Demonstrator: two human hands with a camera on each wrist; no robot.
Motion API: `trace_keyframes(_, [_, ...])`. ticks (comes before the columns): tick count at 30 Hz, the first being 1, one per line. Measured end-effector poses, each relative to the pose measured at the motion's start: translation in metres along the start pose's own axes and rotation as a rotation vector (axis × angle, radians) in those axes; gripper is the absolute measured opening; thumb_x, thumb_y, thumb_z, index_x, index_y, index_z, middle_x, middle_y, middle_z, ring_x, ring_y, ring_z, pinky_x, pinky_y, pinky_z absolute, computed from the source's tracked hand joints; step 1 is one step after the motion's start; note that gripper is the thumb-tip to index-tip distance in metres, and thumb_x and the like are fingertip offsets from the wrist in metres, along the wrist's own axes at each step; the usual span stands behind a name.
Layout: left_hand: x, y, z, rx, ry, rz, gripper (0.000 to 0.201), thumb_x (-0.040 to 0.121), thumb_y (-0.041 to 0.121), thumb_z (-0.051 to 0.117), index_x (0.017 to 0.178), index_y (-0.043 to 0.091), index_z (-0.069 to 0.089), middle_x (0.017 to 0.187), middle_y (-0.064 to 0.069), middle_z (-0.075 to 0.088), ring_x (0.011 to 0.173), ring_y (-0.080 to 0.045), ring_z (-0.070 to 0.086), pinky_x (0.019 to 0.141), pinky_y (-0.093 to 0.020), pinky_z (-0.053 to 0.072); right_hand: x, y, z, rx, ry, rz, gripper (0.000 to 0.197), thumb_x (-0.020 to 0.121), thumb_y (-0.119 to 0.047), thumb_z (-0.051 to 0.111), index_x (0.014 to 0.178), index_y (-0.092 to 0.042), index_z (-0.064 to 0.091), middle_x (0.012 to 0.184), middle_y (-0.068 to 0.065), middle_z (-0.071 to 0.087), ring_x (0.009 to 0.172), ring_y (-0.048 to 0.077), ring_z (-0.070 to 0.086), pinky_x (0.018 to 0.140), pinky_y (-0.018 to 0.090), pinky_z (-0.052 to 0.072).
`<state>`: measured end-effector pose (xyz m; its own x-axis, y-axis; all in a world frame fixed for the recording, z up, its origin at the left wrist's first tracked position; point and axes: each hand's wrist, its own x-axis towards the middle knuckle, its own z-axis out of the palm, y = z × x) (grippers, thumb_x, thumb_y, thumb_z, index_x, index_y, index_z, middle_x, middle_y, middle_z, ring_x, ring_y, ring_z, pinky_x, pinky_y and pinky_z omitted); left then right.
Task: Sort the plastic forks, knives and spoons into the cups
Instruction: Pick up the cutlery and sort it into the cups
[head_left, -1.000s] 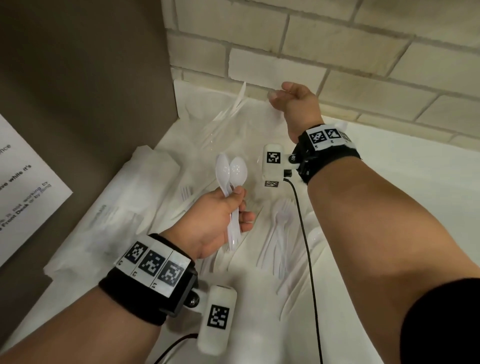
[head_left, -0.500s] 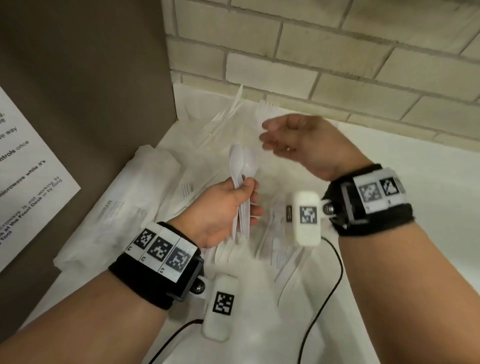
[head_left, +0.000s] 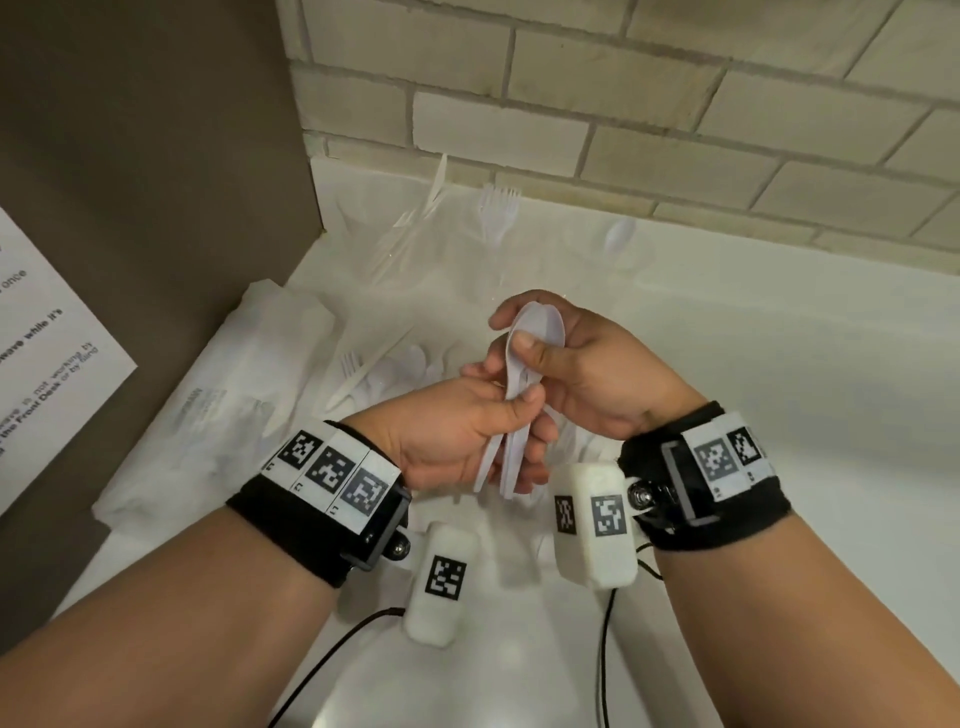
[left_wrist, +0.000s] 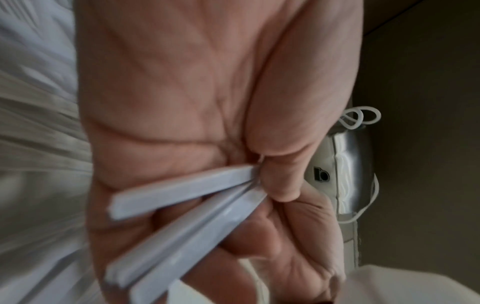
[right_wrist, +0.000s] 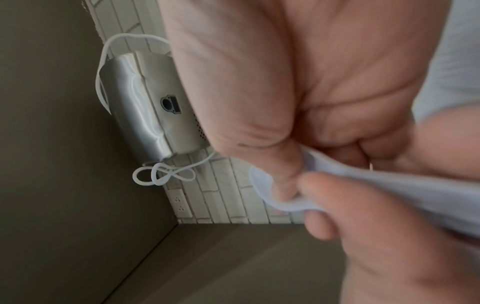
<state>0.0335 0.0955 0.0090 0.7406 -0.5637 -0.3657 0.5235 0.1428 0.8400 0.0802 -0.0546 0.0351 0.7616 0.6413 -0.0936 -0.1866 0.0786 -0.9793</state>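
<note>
My left hand (head_left: 483, 415) grips the handles of a small bundle of white plastic spoons (head_left: 524, 358), held above the white counter (head_left: 779, 374). The left wrist view shows those spoon handles (left_wrist: 182, 205) fanned across the palm under the thumb. My right hand (head_left: 566, 358) pinches the spoon bowls at the top, thumb pressed on them; the right wrist view shows a spoon bowl (right_wrist: 275, 197) between thumb and fingers. Clear cups stand at the back: one with knives (head_left: 434, 197), one with forks (head_left: 496, 213), one with a spoon (head_left: 618, 234). Loose white cutlery (head_left: 374, 379) lies under the hands.
A brick wall (head_left: 623, 104) runs behind the counter and a brown panel (head_left: 156, 156) closes the left side, with a printed notice (head_left: 47, 353) on it. Clear plastic wrappers (head_left: 223, 405) lie at the left. Cables (head_left: 311, 670) trail near the front edge.
My right hand has drawn back from the cups at the wall and taken hold of the bowls of the spoons. The left hand has kept its grip on the spoon handles.
</note>
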Motion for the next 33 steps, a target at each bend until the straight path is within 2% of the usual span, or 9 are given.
trace_keyframes(2, [0.001,-0.002,0.002,0.08,0.048,-0.023,0.038,0.076,0.036,0.058,0.095,0.004,0.064,0.081,-0.008,0.068,0.074,-0.016,0.069,0.079,-0.032,0.056,-0.005,-0.006,-0.007,0.018,0.064,0.0,0.009,0.096,-0.005,0.047,0.099,-0.008,0.055,0.079,0.014,0.063,0.09,0.037,0.066,0.085,0.048,0.054])
trace_keyframes(6, [0.004,-0.005,-0.006,0.169,0.255,-0.012,0.038,0.082,0.034,0.063,0.11,0.01,0.063,0.099,-0.003,0.068,0.095,-0.016,0.066,0.094,-0.035,0.049,-0.015,-0.045,-0.043,-0.18,0.396,-0.086,0.016,0.099,-0.002,0.044,0.093,-0.01,0.056,0.071,0.008,0.064,0.075,0.029,0.072,0.083,0.047,0.056])
trace_keyframes(11, [0.005,-0.006,-0.016,0.181,0.425,0.052,0.017,0.095,0.018,0.055,0.108,0.009,0.063,0.09,0.0,0.064,0.083,-0.013,0.064,0.074,-0.026,0.051,0.01,-0.092,-0.097,-0.336,0.747,-0.373,0.01,0.096,-0.005,0.045,0.097,-0.014,0.05,0.077,0.007,0.059,0.078,0.024,0.07,0.075,0.04,0.059])
trace_keyframes(13, [0.005,-0.009,-0.019,0.201,0.455,0.054,0.016,0.095,0.019,0.055,0.107,0.011,0.064,0.092,0.0,0.064,0.084,-0.013,0.064,0.071,-0.025,0.05,0.027,-0.095,-0.105,-0.432,0.816,-0.469,0.015,0.093,-0.007,0.043,0.095,-0.021,0.05,0.08,0.005,0.061,0.084,0.024,0.069,0.079,0.045,0.058])
trace_keyframes(16, [0.004,-0.012,-0.023,0.226,0.459,0.043,0.014,0.095,0.02,0.055,0.104,0.014,0.064,0.094,0.001,0.064,0.087,-0.013,0.065,0.072,-0.026,0.049,0.049,-0.083,-0.111,-0.507,0.892,-0.537,0.023,0.093,-0.006,0.038,0.091,-0.026,0.048,0.084,0.007,0.061,0.082,0.017,0.066,0.082,0.042,0.056])
trace_keyframes(22, [0.003,-0.012,-0.031,0.218,0.468,0.027,0.016,0.095,0.022,0.056,0.105,0.014,0.065,0.095,0.001,0.065,0.089,-0.014,0.065,0.073,-0.026,0.049,0.09,-0.046,-0.144,-0.482,0.953,-0.265,0.017,0.086,-0.019,0.044,0.092,-0.03,0.055,0.081,0.0,0.069,0.095,0.03,0.066,0.091,0.051,0.052])
trace_keyframes(26, [0.005,-0.012,-0.033,0.181,0.473,0.026,0.017,0.094,0.022,0.058,0.105,0.011,0.064,0.093,-0.001,0.063,0.086,-0.014,0.064,0.072,-0.026,0.049,0.098,-0.043,-0.146,-0.528,0.96,-0.043,0.039,0.088,-0.025,0.062,0.125,-0.013,0.058,0.118,0.003,0.063,0.111,0.021,0.059,0.098,0.03,0.047])
trace_keyframes(30, [0.008,-0.014,-0.031,0.156,0.465,0.029,0.012,0.094,0.019,0.057,0.101,0.011,0.063,0.089,-0.001,0.061,0.086,-0.015,0.063,0.071,-0.026,0.049,0.089,-0.055,-0.147,-0.571,0.997,-0.061,0.058,0.082,-0.028,0.073,0.133,-0.009,0.052,0.133,0.006,0.057,0.12,0.019,0.054,0.098,0.025,0.042])
trace_keyframes(33, [0.009,-0.014,-0.028,0.203,0.469,0.041,0.011,0.094,0.016,0.058,0.101,0.01,0.063,0.092,-0.001,0.063,0.084,-0.013,0.065,0.068,-0.023,0.05,0.063,-0.061,-0.145,-0.7,1.085,-0.083,0.046,0.081,-0.019,0.071,0.125,-0.011,0.059,0.122,0.005,0.062,0.106,0.014,0.058,0.089,0.023,0.047])
